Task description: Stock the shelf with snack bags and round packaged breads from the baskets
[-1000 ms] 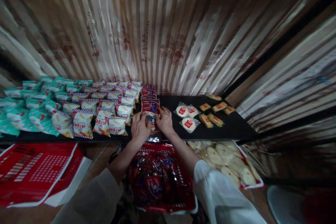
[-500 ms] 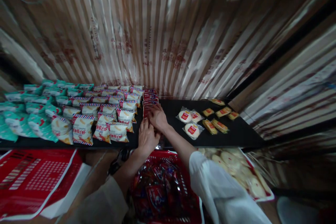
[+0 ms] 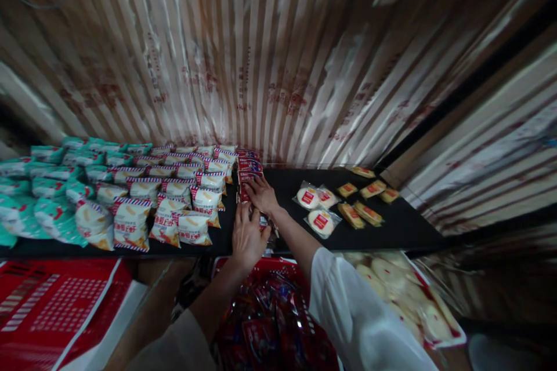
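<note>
A row of red snack packets point(image 3: 249, 166) runs from the back of the black shelf point(image 3: 282, 191) toward me. My right hand point(image 3: 263, 195) lies over the front part of this row, fingers stretched out on the packets. Closer to me, my left hand point(image 3: 248, 239) has its fingers bent at the row's near end. A shiny wrapped packet point(image 3: 263, 222) shows between its fingers and thumb; most of it is hidden under the hands. Below the shelf edge, a red basket point(image 3: 220, 266) holds many similar red packets point(image 3: 261, 336).
White-and-orange chip bags point(image 3: 131, 223) and teal bags point(image 3: 56, 220) stand in rows at left. Round wrapped crackers point(image 3: 321, 221) and yellow wrapped bars point(image 3: 350, 215) lie at right. Underneath are a red printed box point(image 3: 52, 301) and a tray of round crackers point(image 3: 456, 336).
My left hand has come slightly nearer to me, its thumb more apart, and a shiny wrapper shows beside it. My right hand stays on the red packets. The view has shifted a little.
</note>
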### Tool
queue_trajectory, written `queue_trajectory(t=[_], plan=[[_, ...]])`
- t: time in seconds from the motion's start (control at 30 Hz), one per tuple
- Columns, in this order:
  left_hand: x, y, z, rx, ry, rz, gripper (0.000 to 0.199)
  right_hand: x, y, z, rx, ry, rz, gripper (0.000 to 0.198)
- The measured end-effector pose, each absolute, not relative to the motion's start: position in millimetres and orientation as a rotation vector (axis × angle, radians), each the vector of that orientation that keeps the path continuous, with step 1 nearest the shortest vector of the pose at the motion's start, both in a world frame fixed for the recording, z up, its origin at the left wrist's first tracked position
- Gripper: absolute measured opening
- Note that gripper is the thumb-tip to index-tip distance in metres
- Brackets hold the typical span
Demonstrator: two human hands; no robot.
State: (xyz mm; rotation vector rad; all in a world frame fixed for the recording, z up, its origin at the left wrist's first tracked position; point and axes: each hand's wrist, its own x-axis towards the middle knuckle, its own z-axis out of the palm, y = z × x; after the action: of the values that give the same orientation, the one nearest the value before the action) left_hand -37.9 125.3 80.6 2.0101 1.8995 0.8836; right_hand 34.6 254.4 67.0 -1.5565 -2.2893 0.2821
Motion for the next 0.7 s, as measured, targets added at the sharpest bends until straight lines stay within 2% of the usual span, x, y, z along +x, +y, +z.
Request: queue_trajectory(t=[0.27,0.5,0.7], plan=[[-30,124,69,1.984,2.043,0.830,0.049,32,251,71,-1.759,-2.257,0.411,0.047],[-32,125,77,2.024,2.066,0.653,0.052,30,249,70,-1.813,-2.254,0.478,0.047],[-34,126,78,2.023,2.067,0.641,0.049,30,248,74,-1.823,-2.289,0.473,0.048]])
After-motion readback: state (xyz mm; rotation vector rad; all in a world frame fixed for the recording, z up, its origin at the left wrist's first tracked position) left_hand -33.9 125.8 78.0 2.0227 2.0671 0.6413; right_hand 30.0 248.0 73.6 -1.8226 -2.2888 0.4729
